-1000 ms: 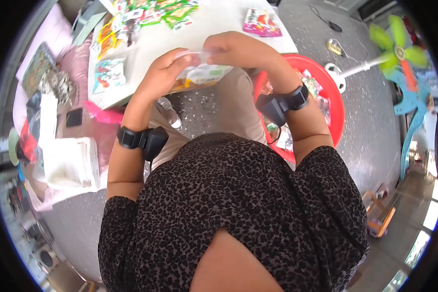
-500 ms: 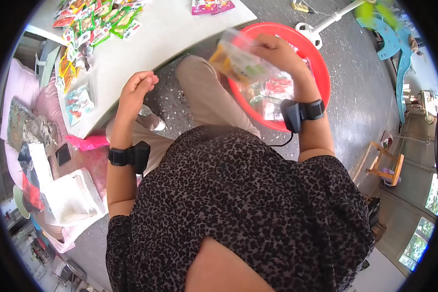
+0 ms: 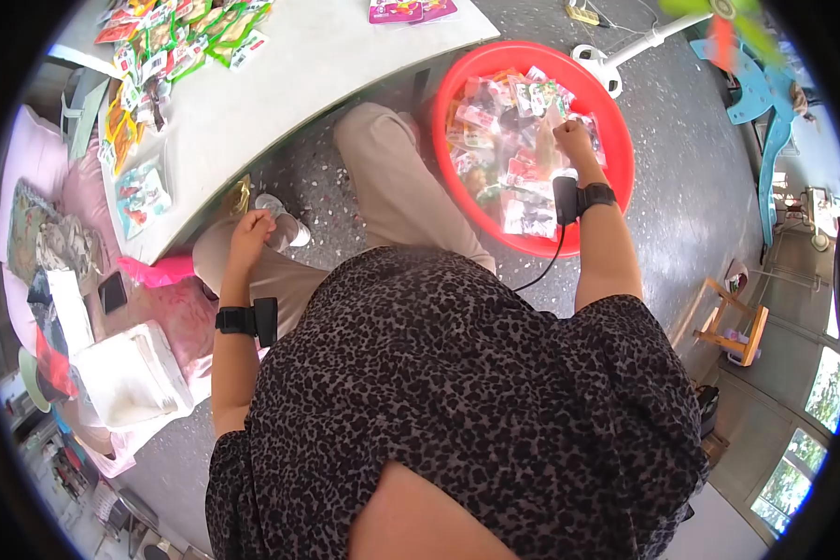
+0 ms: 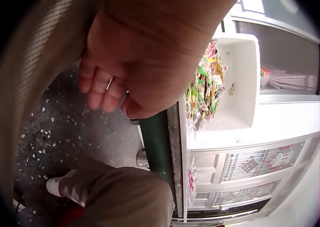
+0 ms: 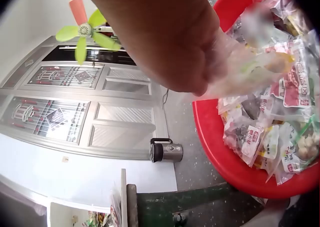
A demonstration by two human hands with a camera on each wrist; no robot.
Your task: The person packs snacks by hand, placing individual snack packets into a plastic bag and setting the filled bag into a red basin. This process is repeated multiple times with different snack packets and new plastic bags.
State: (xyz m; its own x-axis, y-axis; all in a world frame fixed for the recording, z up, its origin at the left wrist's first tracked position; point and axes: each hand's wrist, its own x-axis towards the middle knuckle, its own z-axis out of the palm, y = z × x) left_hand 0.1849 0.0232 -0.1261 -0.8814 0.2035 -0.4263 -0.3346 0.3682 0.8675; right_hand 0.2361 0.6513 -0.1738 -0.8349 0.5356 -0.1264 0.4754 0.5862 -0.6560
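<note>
My right hand [image 3: 574, 140] is over the red basin [image 5: 207, 142], its fingers curled round the top of a clear plastic bag [image 5: 250, 71]. Yellow and green show on the bag, which hangs just over the other packs. Inside the basin lies a heap of filled clear bags [image 3: 523, 177] with red and white labels. My left hand [image 3: 250, 235] hangs by the left knee, below the table edge, with loosely curled fingers and nothing in them. In the left wrist view its palm side [image 4: 150, 76] shows.
On the white table [image 3: 299, 75] are several green and orange snack packs [image 3: 191, 37], a clear bag with blue and red print [image 3: 143, 196] and pink packs [image 3: 411, 9]. A white box [image 4: 242, 86] holds more packs. Beyond the basin stands a fan [image 5: 85, 30].
My right hand has carried the bag from over the table edge rightward into the basin. The left hand has let go of it and dropped back toward the knee.
</note>
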